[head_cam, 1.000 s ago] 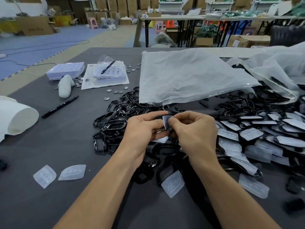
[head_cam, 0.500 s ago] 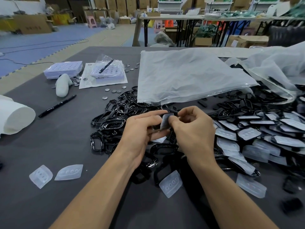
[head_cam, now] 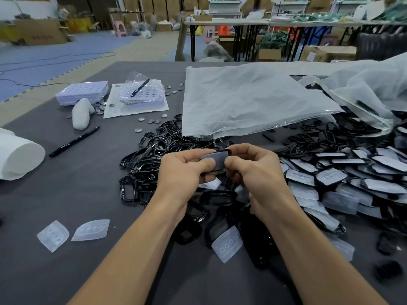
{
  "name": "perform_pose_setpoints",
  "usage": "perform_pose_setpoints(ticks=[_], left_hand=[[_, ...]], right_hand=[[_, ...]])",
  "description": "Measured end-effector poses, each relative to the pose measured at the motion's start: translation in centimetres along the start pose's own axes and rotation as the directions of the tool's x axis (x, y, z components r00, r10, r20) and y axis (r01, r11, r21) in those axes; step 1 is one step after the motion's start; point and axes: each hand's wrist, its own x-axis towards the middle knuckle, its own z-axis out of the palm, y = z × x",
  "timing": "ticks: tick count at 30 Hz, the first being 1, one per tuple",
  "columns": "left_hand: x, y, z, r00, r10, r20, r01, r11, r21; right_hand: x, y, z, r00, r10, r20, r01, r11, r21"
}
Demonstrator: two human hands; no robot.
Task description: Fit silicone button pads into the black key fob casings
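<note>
Lying at the far left edge of the grey table (head_cam: 66, 194) was a white roll (head_cam: 19, 157), with a black pen (head_cam: 73, 142) just right of it and two loose silicone pads (head_cam: 52, 235) side by side nearer the person. A heap of empty black casings (head_cam: 152, 155) sat left of centre. Above the heap the left hand (head_cam: 182, 175) and right hand (head_cam: 255, 172) met. The fingers of both were curled round one black casing (head_cam: 228, 152) held off the table, and both thumbs pressed on the pale pad (head_cam: 214, 159) in it. Another pad (head_cam: 228, 244) lay between the forearms. A flat plastic bag (head_cam: 248, 100) lay farther off, and at the right spread a pile of fitted casings (head_cam: 330, 177).
</note>
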Motion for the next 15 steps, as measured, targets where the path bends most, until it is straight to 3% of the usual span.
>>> perform_pose_setpoints(ticks=[8,15], left_hand=[[-0.31,-0.11,0.34,0.996,-0.002,0.084,0.005,1.0,-0.029],[-0.26,0.1,0.25,0.998,-0.028,0.057,0.03,0.999,-0.038]], right_hand=[[0.54,0.36,-0.11,0.998,-0.056,-0.032,0.055,0.998,-0.043],[0.52,0.32,-0.2,0.994,-0.108,-0.029,0.105,0.991,-0.081]])
